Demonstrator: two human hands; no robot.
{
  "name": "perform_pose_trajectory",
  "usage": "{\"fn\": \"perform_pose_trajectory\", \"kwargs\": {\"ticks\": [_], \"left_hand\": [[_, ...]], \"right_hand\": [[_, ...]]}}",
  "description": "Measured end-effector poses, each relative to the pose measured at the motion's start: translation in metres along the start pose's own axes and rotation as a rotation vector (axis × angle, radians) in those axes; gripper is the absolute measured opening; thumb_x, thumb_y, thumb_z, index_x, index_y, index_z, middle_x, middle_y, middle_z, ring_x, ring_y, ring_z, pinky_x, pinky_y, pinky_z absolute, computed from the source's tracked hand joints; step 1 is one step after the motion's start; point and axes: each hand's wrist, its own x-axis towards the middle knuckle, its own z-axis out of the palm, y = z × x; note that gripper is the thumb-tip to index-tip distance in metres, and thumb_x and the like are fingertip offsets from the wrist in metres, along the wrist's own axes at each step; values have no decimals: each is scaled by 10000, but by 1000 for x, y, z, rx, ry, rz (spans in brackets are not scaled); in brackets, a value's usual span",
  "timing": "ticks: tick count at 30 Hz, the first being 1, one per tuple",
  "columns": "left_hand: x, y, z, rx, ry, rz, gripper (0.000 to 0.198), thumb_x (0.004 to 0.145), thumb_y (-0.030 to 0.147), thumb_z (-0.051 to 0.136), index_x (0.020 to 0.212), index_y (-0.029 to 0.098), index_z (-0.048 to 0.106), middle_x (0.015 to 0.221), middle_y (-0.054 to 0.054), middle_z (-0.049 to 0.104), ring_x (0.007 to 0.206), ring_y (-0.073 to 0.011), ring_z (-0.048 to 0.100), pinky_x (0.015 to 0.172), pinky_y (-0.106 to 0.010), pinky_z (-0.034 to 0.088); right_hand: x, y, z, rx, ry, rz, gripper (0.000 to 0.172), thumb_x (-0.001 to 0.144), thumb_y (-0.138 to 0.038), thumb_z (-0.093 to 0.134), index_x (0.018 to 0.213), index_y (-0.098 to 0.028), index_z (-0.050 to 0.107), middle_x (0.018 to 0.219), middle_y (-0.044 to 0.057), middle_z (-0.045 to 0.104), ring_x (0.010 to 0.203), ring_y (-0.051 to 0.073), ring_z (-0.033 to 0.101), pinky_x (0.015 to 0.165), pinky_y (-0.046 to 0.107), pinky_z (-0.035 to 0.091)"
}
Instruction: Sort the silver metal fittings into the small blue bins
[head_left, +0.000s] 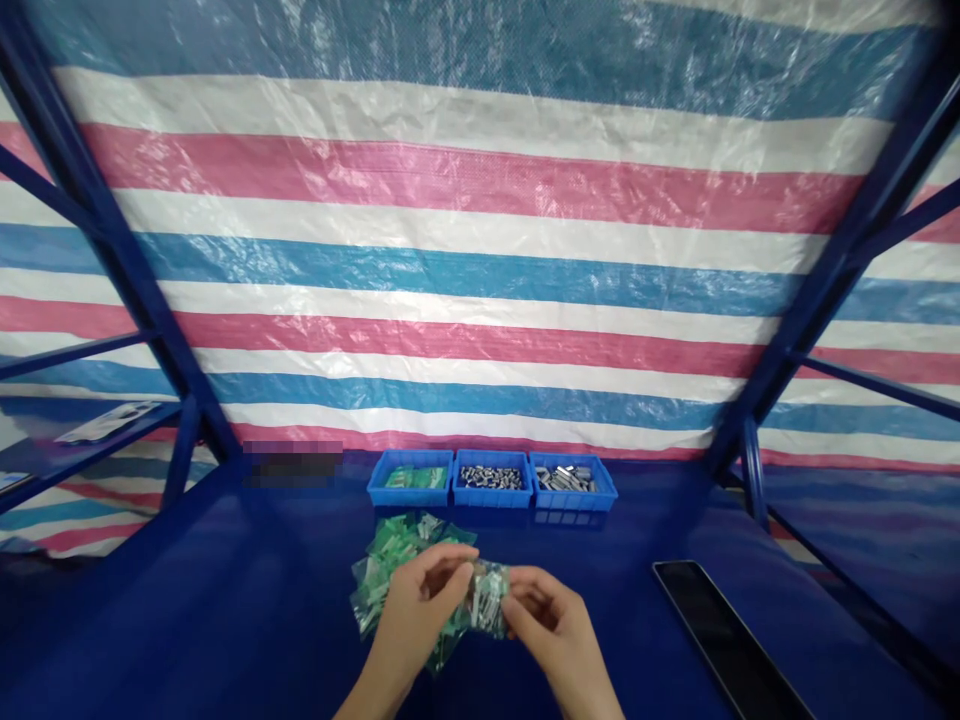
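Note:
Between my two hands is a small clear plastic bag [489, 598] with silvery metal pieces inside. My left hand [426, 598] pinches its left edge between thumb and fingers. On the bag's right edge, the thumb and fingers of my right hand [546, 618] are closed in the same way. Beneath and left of my left hand lies a pile of filled clear bags [390, 560], with green and silvery contents. My left hand hides part of this pile.
Three blue bins stand in a row at the back: one with green packets [415, 478], one with small metal parts [491, 478], one with longer metal cylinders [566, 479]. A dark phone-like slab [724, 635] lies at right on the blue table [262, 600]. Blue posts flank both sides.

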Motion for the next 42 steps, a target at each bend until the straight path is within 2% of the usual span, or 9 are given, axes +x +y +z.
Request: {"fn": "perform_pose_trajectory", "kwargs": {"ticks": [5,9,12,17,22,27,30,38,42], "left_hand": [[-14,6,4,-111,-17,-19,140,795,268,691,923,216,707,819,-39,750,777,-207,727,680,-274,593],[-17,21,0,212,21,513,168,815,82,611,752,232,652,819,-27,728,819,-193,712,715,-282,589],[-21,22,-2,505,113,977,265,819,-16,567,775,232,647,912,-27,750,930,-198,689,867,-359,563],[-23,8,-4,644,189,1147,255,803,-28,604,886,206,663,980,-58,757,1018,-232,650,939,-438,530],[-19,14,-2,466,125,930,271,799,-17,570,822,253,588,919,-39,741,979,-234,649,857,-396,545],[-19,21,7,147,-113,288,97,876,227,575,966,258,560,815,-13,685,751,-178,682,708,-287,567],[-6,17,5,177,-185,128,104,873,324,545,878,225,578,724,0,669,671,-165,673,639,-251,550],[109,-9,-79,584,181,8,138,859,327,576,895,197,609,806,-18,737,829,-229,724,767,-307,535],[147,-18,-112,807,219,-115,218,925,334,625,1039,149,641,967,-43,705,860,-201,690,803,-390,552]], "right_hand": [[-2,1,-4,-8,19,-2,240,765,-390,763,782,-162,690,597,-14,611,484,115,546,458,209,449],[-4,-14,-14,-316,-36,-394,84,827,-192,654,744,-196,641,734,24,644,661,169,629,604,264,522],[-8,-26,-20,-623,-60,-799,210,839,-64,568,726,-227,634,885,65,680,884,241,653,767,379,544],[-14,-31,-23,-829,73,-1018,278,816,-10,603,757,-279,636,949,46,730,970,286,661,825,493,532],[-9,-34,-23,-683,-36,-980,254,825,-13,591,802,-264,628,901,47,761,994,288,677,832,462,560],[-2,-24,-18,-505,3,-550,48,871,-205,653,919,-205,653,770,43,708,720,198,698,683,276,580],[1,-15,-14,-384,32,-365,174,889,-310,646,1007,-181,646,731,24,679,693,174,686,699,241,576],[-6,-10,-18,-236,161,-197,356,847,-519,671,947,-178,703,786,71,733,743,209,715,696,244,588],[-9,-5,-21,-250,170,-202,391,823,-575,668,894,-193,712,747,61,719,724,212,708,712,257,587]]}}
